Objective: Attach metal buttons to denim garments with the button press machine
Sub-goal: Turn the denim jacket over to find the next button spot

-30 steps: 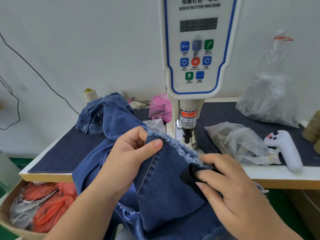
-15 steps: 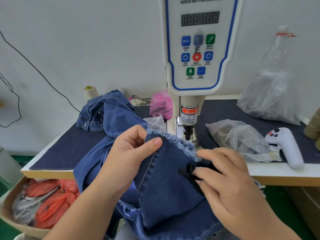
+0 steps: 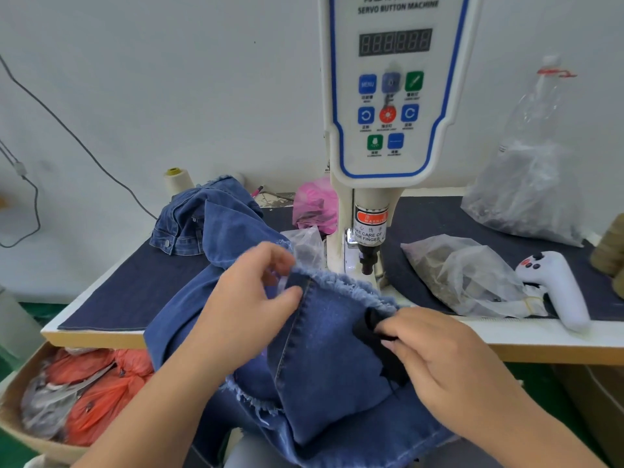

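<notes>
Denim garment point(image 3: 324, 336) is bunched just in front of the button press machine point(image 3: 391, 130), not under its punch yet, so this looks like positioning. Left hand point(image 3: 246, 305) pinches the frayed edge, right hand point(image 3: 449, 363) grips a black patch point(image 3: 374, 327); next it needs sliding flat under the punch, fingers clear.

A garment workshop: a servo button machine point(image 3: 393, 96) stands on a denim-covered worktable point(image 3: 135, 292) beside thread cones point(image 3: 177, 180).

Bright, even, soft light fills the scene with only faint shadows, the left hand point(image 3: 250, 298) is motion-blurred, and wide-angle distortion bends the edges.
</notes>
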Demonstrator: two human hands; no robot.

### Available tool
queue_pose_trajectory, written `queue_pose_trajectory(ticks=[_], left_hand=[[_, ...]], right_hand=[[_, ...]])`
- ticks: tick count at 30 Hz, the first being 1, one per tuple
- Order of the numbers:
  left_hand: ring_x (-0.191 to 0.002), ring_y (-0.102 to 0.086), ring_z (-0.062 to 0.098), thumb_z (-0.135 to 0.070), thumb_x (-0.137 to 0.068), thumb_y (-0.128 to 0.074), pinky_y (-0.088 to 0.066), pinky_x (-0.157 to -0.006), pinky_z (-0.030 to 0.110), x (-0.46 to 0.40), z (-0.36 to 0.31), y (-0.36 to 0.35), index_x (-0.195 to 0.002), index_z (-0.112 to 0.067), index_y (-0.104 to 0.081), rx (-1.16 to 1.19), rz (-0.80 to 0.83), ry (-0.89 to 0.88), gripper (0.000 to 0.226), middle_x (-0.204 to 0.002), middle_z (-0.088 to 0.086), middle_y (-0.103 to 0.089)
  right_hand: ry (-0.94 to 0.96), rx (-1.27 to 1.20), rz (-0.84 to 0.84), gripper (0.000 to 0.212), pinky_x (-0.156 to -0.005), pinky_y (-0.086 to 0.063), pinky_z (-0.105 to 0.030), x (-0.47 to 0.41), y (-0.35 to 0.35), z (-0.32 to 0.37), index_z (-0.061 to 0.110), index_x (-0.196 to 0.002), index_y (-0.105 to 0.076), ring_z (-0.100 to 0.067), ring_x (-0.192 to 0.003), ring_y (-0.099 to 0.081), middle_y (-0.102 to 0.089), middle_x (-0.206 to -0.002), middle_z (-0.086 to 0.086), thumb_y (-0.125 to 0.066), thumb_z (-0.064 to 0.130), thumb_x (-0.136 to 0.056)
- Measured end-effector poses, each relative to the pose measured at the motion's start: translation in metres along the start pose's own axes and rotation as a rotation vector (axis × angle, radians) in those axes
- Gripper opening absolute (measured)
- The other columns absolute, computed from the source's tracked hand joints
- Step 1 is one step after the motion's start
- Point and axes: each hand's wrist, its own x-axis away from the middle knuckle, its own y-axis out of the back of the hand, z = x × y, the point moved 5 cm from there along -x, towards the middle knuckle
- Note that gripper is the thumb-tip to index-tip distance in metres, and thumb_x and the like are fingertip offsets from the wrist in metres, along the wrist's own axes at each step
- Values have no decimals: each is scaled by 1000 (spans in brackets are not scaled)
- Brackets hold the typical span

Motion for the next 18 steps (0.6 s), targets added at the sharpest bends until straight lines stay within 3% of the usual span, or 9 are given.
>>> queue_pose_trajectory(ticks=[2,5,7,12,18], left_hand=[[-115,-50,6,-12,-79,-66,-34,-98,17,4,-27,-2,-119,-25,-61,-242,13,-343,43,-120,-15,-57],[-110,-55,6,-18,-81,-67,-38,-99,20,11,-64,-25,-125,-18,-62,-166,381,-622,44,-115,-8,-64],[-100,-59,7,-23,-85,-71,-44,-92,27,8,-73,-38,-127,-22,-62,-194,559,-595,42,-107,-10,-68],[-84,-62,10,-21,-92,-67,-50,-77,35,-5,-70,-38,-104,-23,-66,-150,580,-569,12,-90,-8,-67],[-69,-58,9,-28,-92,-67,-44,-65,18,-8,-58,-52,-91,-24,-68,-154,708,-476,5,-78,-8,-66]], right_hand=[[16,-29,70,12,-61,-52,-34,-3,0,0,15,-88,-73,-18,-72,-62,-65,-77,3,-62,12,-83],[72,-109,148,13,-69,-45,-22,-9,5,2,19,-88,-72,-5,-79,-56,-64,-81,10,-62,11,-83],[103,-136,175,12,-69,-44,-18,-13,8,5,19,-85,-71,-1,-77,-55,-63,-79,12,-62,12,-83],[-22,-208,155,17,-60,-41,-24,-7,14,-6,23,-80,-67,-7,-67,-54,-58,-70,8,-60,35,-88],[-167,-227,149,6,-66,-44,-24,0,9,-14,28,-84,-73,-6,-74,-60,-66,-76,13,-69,32,-86]])
